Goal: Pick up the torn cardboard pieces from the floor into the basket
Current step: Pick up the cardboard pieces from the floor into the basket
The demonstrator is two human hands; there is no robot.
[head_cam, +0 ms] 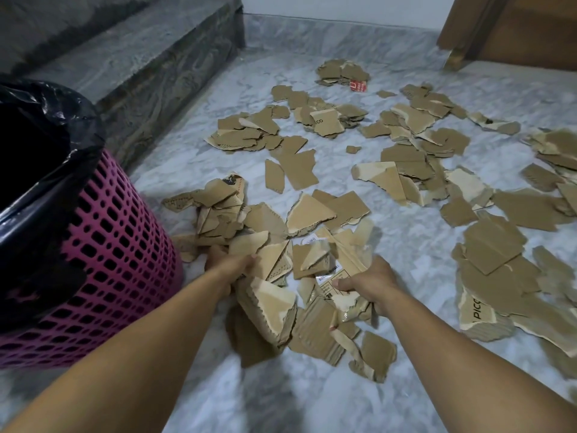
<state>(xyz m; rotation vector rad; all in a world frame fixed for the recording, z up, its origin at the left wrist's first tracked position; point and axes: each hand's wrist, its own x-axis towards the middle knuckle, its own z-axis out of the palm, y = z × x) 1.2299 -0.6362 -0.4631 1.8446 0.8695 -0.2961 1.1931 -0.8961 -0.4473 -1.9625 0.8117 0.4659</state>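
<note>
- Both hands work a heap of torn cardboard pieces point(281, 276) just beside the pink basket point(118, 245): the left hand point(231, 264), nearest the basket, has its fingers curled into the heap and grips a bundle of scraps.
- Farther from the basket, the right hand point(368, 282) closes its fingers round a piece bearing a white printed label point(327, 276), with more ragged scraps hanging beneath it.
- Cardboard in this near heap is blurred in places, and some pieces rest against the foot of the basket.
- Lined with a black plastic bag point(46, 145) folded over its rim, the perforated basket stands upright on the marble floor point(312, 401); its inside is too dark to make out.
- Beyond the basket, brown scraps lie scattered in loose clusters across the floor, one marked "PICO" point(326, 121) and, well apart from the basket, another large one with the same lettering point(476, 310).
- At the far end of the scatter, a small red-printed scrap point(358, 86) lies against a little pile.
- Behind the basket runs a grey stone step point(140, 57); wooden furniture point(515, 32) stands in the corner farthest from it.
</note>
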